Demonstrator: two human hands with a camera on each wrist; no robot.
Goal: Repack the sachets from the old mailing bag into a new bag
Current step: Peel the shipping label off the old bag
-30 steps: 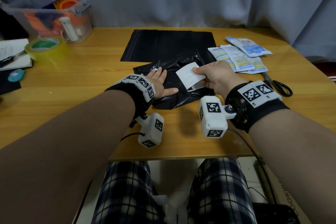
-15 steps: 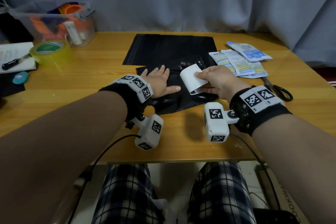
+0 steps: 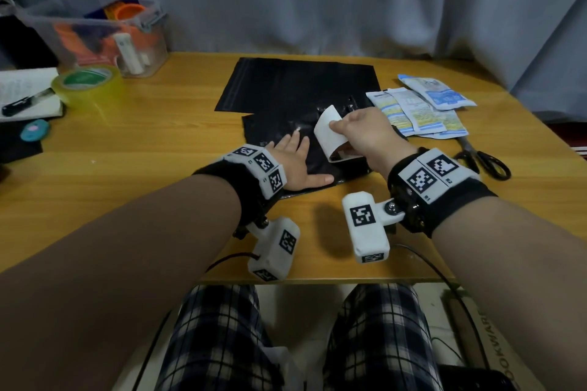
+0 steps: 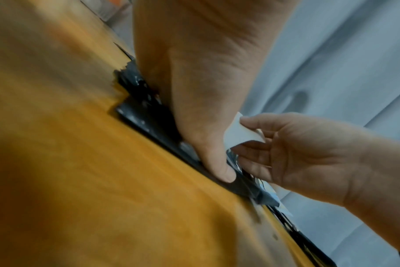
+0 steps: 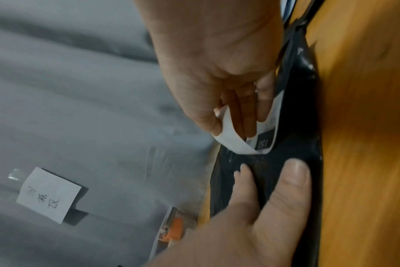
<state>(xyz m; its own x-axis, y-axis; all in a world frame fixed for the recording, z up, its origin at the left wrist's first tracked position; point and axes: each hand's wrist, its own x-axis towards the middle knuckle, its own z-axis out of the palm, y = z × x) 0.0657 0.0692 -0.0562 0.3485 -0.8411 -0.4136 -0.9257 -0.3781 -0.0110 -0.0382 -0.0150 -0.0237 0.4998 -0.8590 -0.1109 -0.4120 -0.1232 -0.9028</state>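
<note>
Black old bag [image 3: 286, 124] under flat left hand [image 3: 297, 162]; right hand [image 3: 362, 133] pinching label [image 3: 328, 133].

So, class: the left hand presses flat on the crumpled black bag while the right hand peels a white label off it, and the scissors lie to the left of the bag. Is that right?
One slip: the scissors lie right of the crumpled black bag, near the sachets, as the head view shows. The left hand does press flat, and the right hand does peel the white label.
</note>
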